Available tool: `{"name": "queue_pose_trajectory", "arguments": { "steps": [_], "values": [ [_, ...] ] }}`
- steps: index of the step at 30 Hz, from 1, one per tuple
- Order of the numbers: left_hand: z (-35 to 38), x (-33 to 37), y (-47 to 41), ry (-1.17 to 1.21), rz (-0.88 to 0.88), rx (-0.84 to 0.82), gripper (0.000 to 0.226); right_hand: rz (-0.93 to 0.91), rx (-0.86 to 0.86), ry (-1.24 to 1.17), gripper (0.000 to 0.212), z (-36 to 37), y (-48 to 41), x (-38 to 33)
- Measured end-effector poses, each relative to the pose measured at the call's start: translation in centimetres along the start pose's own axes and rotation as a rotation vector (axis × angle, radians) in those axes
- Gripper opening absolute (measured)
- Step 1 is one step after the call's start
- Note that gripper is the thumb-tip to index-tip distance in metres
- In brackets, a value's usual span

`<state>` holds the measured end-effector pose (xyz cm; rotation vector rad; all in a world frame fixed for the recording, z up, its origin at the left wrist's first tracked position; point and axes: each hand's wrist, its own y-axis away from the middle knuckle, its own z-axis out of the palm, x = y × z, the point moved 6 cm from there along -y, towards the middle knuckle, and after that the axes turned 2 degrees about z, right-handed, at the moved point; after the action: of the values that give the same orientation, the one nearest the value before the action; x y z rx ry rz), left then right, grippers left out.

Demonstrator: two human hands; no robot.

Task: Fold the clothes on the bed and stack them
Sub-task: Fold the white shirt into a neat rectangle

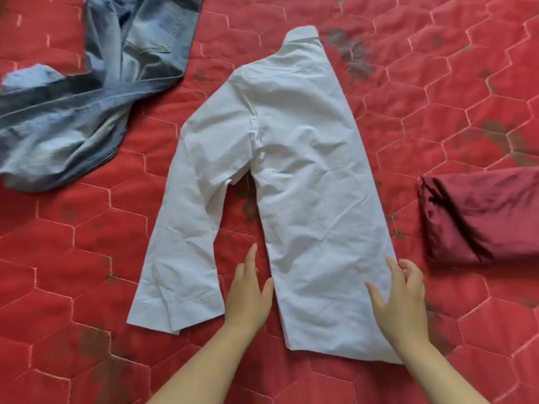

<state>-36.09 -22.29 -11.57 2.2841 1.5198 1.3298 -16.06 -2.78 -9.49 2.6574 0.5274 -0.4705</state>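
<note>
A white long-sleeved shirt (303,170) lies flat on the red quilted bed (437,112), folded in half lengthwise, collar pointing away from me. One sleeve (186,228) sticks out to the lower left. My left hand (248,295) rests flat on the bed beside the shirt's left hem edge, fingers straight, between sleeve and body. Over at the shirt's lower right edge, my right hand (399,304) lies on the cloth with spread fingers. A folded maroon garment (481,217) sits at the right. Crumpled blue jeans (87,91) lie at the upper left.
The red hexagon-quilted bedspread fills the whole view, with dark faded patches (350,53) near the collar and at the right. Bare bedspread lies below the sleeve and between the shirt and the maroon garment.
</note>
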Motion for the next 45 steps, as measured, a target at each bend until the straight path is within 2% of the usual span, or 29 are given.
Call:
{"name": "queue_pose_trajectory", "arguments": {
  "steps": [4, 7, 11, 14, 18, 21, 24, 27, 29, 31, 32, 36, 39, 42, 45],
  "values": [
    [-6.1, -2.3, -1.5, -0.081, 0.025, 0.221, 0.053, -0.250, -0.116, -0.118, 0.054, 3.4, 0.0, -8.9],
    [-9.2, -5.2, -2.1, -0.180, -0.087, 0.297, 0.051, -0.351, -0.242, -0.238, 0.048, 7.1, 0.5, -15.3],
    [-10.7, -9.4, -2.4, -0.307, -0.211, 0.272, 0.062, -0.431, -0.257, -0.280, 0.040, 10.8, -0.2, -21.7],
    [-10.6, -11.0, -2.6, -0.313, -0.192, 0.251, 0.062, -0.448, -0.278, -0.298, 0.037, 13.1, -1.1, -24.4],
    [-11.0, -11.8, -3.0, -0.299, -0.088, 0.286, 0.029, -0.446, -0.219, -0.219, 0.032, 15.2, -1.8, -25.7],
    [-11.1, -12.4, -3.2, -0.265, -0.053, 0.267, 0.026, -0.407, -0.147, -0.227, 0.030, 15.5, -2.5, -25.8],
    [-11.5, -12.7, -3.3, -0.207, -0.005, 0.262, 0.021, -0.364, -0.056, -0.256, 0.038, 14.7, -3.7, -26.2],
    [-12.4, -13.3, -3.4, -0.004, 0.008, 0.266, 0.014, -0.579, 0.120, -0.112, 0.051, 13.1, -4.5, -28.7],
    [-13.3, -14.3, -3.4, 0.244, -0.057, 0.282, 0.015, -0.751, -0.005, 0.072, 0.053, 14.2, -5.0, -30.0],
    [-14.4, -15.9, -3.2, 0.418, -0.148, 0.335, 0.017, -0.766, -0.221, 0.252, 0.048, 16.2, -5.3, -29.3],
    [-15.1, -16.8, -3.0, 0.435, -0.191, 0.373, 0.017, -0.742, -0.275, 0.303, 0.046, 16.8, -5.4, -28.7],
    [-17.4, -19.7, -1.8, 0.419, -0.355, 0.539, 0.006, -0.707, -0.228, 0.229, 0.045, 16.5, -4.9, -28.0],
    [-18.8, -17.7, -2.0, 0.373, -0.232, 0.625, 0.015, -0.737, -0.181, 0.166, 0.045, 16.3, -3.8, -28.5],
    [-18.5, -14.4, -3.1, 0.217, -0.052, 0.550, 0.018, -0.766, -0.234, 0.131, 0.046, 17.0, -2.4, -29.1],
    [-16.7, -13.2, -4.5, -0.003, -0.037, 0.394, 0.047, -0.766, -0.278, 0.122, 0.047, 17.8, -2.0, -29.4]
  ]
}}
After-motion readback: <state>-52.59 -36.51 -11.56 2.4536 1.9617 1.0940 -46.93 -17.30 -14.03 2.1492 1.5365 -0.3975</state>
